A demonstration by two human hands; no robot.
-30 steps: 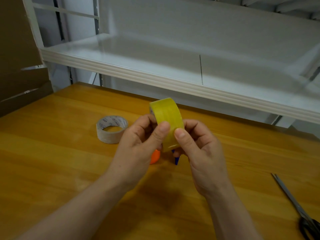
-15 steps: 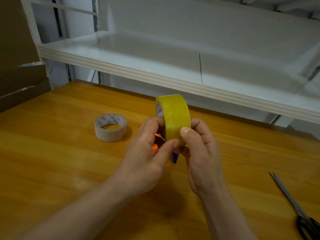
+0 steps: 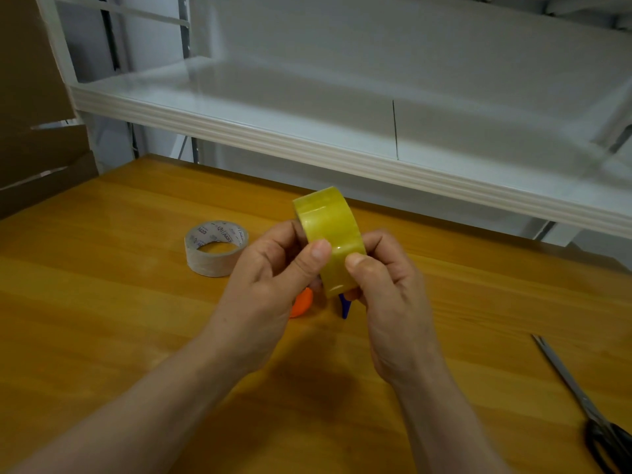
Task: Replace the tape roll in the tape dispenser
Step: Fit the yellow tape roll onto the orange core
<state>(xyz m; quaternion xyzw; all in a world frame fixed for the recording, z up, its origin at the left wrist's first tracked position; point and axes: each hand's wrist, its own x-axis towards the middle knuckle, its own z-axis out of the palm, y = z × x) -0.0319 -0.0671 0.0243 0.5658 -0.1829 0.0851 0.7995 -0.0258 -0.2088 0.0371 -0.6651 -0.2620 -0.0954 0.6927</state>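
Note:
A yellow tape roll (image 3: 330,230) stands on edge in the air above the wooden table (image 3: 102,302), held between both hands. My left hand (image 3: 270,285) grips its left side, thumb pressed on the outer band. My right hand (image 3: 390,295) grips its right side, thumb on the band too. Below the hands, mostly hidden, lies the tape dispenser: an orange part (image 3: 302,302) and a blue tip (image 3: 345,306) show on the table. A nearly used-up roll with a printed cardboard core (image 3: 215,248) lies flat to the left.
Scissors (image 3: 588,408) lie at the table's right edge. A white shelf (image 3: 307,145) overhangs the back of the table. Cardboard (image 3: 37,131) leans at the far left.
The yellow roll has tilted and turned a little between my fingers, and my left thumb has come back on top of the band. The other things have not moved.

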